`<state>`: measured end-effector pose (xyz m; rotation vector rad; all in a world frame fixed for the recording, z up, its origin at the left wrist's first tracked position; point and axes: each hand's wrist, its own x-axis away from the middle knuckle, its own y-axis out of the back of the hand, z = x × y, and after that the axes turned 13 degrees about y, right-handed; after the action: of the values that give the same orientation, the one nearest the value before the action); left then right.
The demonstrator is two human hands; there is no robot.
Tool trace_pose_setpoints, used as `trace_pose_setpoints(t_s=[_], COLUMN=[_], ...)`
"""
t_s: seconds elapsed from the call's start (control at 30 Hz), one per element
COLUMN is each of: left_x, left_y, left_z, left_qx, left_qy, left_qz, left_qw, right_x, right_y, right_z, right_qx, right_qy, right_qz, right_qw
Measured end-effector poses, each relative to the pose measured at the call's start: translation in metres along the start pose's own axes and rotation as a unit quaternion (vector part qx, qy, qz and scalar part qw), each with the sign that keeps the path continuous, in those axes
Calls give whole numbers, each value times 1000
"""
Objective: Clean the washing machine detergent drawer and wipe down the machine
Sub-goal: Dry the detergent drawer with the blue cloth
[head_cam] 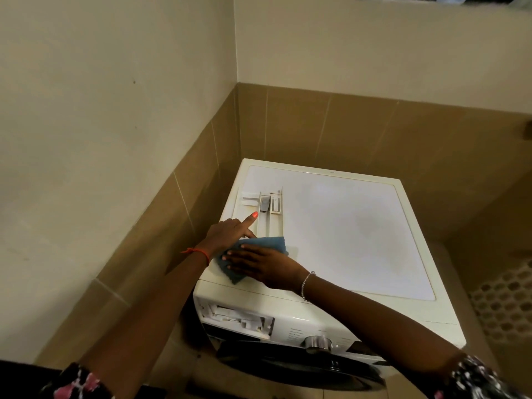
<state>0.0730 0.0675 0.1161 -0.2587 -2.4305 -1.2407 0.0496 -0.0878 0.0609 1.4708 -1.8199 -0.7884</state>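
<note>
Near the middle, the right hand (259, 264) lies flat, pressing a blue cloth (253, 254) on the white washing machine (345, 226). The left hand (230, 233) points one finger into the white plastic detergent drawer (260, 210) lying on top, holding nothing.

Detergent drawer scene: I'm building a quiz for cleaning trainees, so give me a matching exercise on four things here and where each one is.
Things:
1. detergent drawer
2. blue cloth
3. drawer slot
4. control dial

Places:
A. pressed flat under the right hand
B. open and empty, front panel's left end
C. lying on top of the machine, left hand pointing into it
D. front panel, right of the slot

Pairs: 1-C, 2-A, 3-B, 4-D
</note>
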Motion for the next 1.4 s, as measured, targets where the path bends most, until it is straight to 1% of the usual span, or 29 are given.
trace_pose_setpoints(t_s=[0.1,0.17,0.27,0.37,0.57,0.67,0.77,0.9,1.07,1.17,1.3,1.4], left_x=[2,3,-1,-4,-4,-3,-3,-3,-3,-3,-3,-3], left_y=[-1,0,1,0,-1,0,0,-1,-3,-4,-2,-3], left_z=[0,-1,2,2,3,3,3,3,2,2,2,5], left_qx=[-20,-52,-56,-77,-67,-67,-68,-73,-88,-78,-70,-62], left_qy=[-3,-2,3,2,18,21,21,20,24,24,18,15], left_qz=[-15,-16,-9,-18,-37,-36,-38,-49,-62,-59,-58,-59], left_qw=[1000,999,998,997,997,997,997,996,994,995,996,996], right_x=[-15,-17,-9,3,2,4,0,-2,-16,-31,-35,-32], right_y=[-6,-9,-15,-15,-12,-10,-6,-4,-6,-6,-7,-6], right_z=[12,23,41,53,66,78,88,91,73,65,66,68], right_qx=[-27,-57,-112,-117,-237,-265,-274,-288,-301,-313,-300,-292], right_qy=[2,-19,-65,-124,-238,-298,-345,-348,-299,-284,-287,-326], right_qz=[46,66,46,31,0,-19,-12,-20,-37,-43,-31,-19], right_qw=[999,996,991,985,942,917,898,892,905,905,909,899])
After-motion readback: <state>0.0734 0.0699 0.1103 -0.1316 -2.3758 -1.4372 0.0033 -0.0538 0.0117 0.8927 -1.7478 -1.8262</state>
